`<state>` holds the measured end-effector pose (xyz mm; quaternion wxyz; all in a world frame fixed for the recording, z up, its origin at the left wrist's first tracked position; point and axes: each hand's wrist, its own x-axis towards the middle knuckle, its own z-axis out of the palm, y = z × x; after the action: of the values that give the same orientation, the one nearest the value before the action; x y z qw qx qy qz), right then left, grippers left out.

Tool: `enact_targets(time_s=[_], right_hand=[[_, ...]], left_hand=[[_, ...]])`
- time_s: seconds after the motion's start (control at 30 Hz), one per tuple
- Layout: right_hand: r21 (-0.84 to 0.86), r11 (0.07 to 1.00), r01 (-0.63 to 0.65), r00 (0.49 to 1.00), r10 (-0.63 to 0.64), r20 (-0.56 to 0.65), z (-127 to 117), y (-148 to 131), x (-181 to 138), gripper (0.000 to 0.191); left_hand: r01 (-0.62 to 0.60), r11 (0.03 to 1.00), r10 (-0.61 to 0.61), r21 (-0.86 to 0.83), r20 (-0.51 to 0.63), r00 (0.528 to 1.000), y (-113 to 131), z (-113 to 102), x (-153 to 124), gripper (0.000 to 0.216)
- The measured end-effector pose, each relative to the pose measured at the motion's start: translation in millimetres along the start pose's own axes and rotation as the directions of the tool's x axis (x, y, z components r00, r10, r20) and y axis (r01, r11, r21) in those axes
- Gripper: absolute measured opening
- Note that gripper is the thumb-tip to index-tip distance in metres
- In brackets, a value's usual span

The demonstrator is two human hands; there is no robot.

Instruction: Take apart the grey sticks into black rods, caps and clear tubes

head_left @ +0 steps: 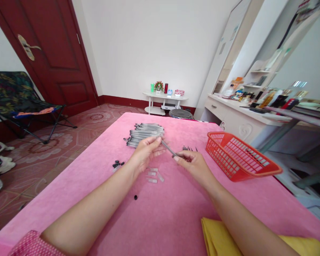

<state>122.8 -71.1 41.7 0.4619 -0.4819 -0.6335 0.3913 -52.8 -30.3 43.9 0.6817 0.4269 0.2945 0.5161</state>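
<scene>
Between my two hands a slim grey pen barrel [168,148] is held aslant above the pink tabletop. The fingers of my left hand [149,149] pinch its far end, while my right hand [190,160] grips the near end between thumb and fingers. Behind my left hand lies a pile of grey pens [144,133], side by side. Several clear caps [152,174] are on the cloth below my hands. Small black plugs [117,164] sit left of my left wrist, and one lone black plug [136,197] is nearer. Dark pen tips [189,148] show partly behind my right hand.
A red plastic basket [242,156] stands on the pink-covered table [154,227] at the right. Yellow cloth [218,236] lies under my right forearm. Beyond the table are a low white shelf [165,96], a dressing table [234,110] and a folding chair [26,99].
</scene>
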Motion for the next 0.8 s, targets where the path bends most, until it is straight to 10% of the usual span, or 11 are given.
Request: enact_targets(time_s=[0.53, 0.8], right_hand=[[0.475, 0.87, -0.129, 0.954, 0.24, -0.181, -2, 2, 0, 0.024], [0.553, 0.824, -0.123, 0.957, 0.246, -0.155, 7, -1, -6, 0.026]], left_hand=[[-0.095, 0.82, 0.043, 0.565, 0.105, 0.994, -24, 10, -3, 0.027], [-0.4, 0.437, 0.367, 0.806, 0.246, 0.897, -23, 12, -11, 0.019]])
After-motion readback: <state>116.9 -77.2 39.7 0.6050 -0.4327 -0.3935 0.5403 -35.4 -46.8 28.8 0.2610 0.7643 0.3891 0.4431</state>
